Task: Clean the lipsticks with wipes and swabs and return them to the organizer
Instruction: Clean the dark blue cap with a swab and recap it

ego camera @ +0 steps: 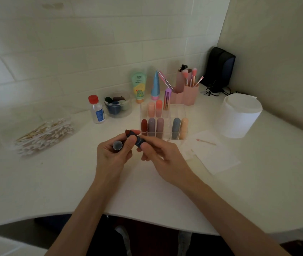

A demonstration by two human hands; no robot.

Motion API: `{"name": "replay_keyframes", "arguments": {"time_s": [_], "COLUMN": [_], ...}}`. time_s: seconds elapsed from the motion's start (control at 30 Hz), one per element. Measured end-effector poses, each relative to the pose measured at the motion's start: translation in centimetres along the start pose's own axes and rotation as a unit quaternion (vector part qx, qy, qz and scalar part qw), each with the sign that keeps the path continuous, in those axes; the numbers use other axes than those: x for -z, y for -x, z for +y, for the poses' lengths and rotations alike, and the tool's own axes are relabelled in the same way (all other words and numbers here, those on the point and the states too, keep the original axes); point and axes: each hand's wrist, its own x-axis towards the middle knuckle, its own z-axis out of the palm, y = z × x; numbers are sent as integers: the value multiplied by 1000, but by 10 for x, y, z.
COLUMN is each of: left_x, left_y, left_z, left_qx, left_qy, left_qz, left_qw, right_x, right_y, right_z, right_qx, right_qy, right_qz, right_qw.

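White desk (pixel 54 182) in a tiled corner is your workplace, and the lipstick (pixel 137 140) is above it, between your hands, just in front of the organizer (pixel 182 111). Your right hand (pixel 160 154) pinches its dark base with fingers curled round it. The red stick is wound out and points up and left. Your left hand (pixel 112 156) curls its fingers round the cap (pixel 117 145), open end towards you, while that thumb rests on the barrel.

You hold no wipe or swab, so I judge this lipstick is either about to be cleaned or about to be capped; the stick's surface is too small to say which. One front slot of the organizer, between the pink and blue lipsticks, shows nothing in it, and that is likely this one's place. Eight capped lipsticks stand in the other slots, five in front and three behind. Nothing shows which of them are already clean.

To the right, a used swab (pixel 205 141) with a pink tip lies on the flat wipes (pixel 215 156), so some cleaning seems done. Fresh swabs (pixel 45 135) sit in a heap well to the left, a red-capped bottle (pixel 97 109) stands left of the organizer, and a white roll (pixel 239 117) stands to its right.

What is left: finish this one, cap it, slot it, then go through any untreated ones.
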Motion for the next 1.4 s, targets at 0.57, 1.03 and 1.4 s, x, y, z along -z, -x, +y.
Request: {"name": "replay_keyframes", "arguments": {"time_s": [0.57,1.03,1.4], "left_x": [-3,-6,-7], "left_y": [-2,3,7], "left_z": [-4,3,7], "left_qx": [-3,-7,-53], "left_qy": [-50,-68,-47], "left_qz": [12,-94,-20], "left_qw": [999,993,997], "right_x": [2,7,4], "right_y": [2,1,3], "right_z": [3,7,6], "right_qx": [23,-25,43], "right_qy": [116,102,54], "right_qz": [123,130,77], "right_qw": [985,986,995]}}
